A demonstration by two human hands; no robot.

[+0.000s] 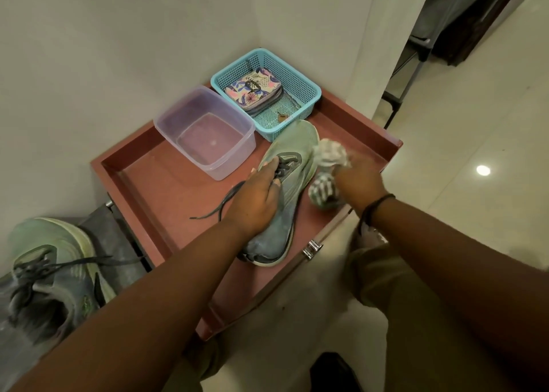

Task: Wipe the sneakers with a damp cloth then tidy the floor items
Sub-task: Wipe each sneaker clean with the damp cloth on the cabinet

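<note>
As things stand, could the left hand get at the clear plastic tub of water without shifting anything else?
Probably yes. The clear plastic tub of water sits open-topped just beyond the left hand, with bare red tray between them; the hand would first have to let go of the pale green sneaker.

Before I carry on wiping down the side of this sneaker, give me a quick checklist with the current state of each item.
1. Sneaker steadied on the red tray: ok, the left hand holds it at the laces.
2. Cloth in hand: ok, the right hand grips it against the shoe's right side.
3. Cloth damp enough: cannot tell.
4. Water at hand: ok, the clear tub holds some, left of the shoe.
5. Loose lace clear of the wiping path: ok, it trails left.
6. Second sneaker wiped: cannot tell; it sits off the tray at left.
</note>
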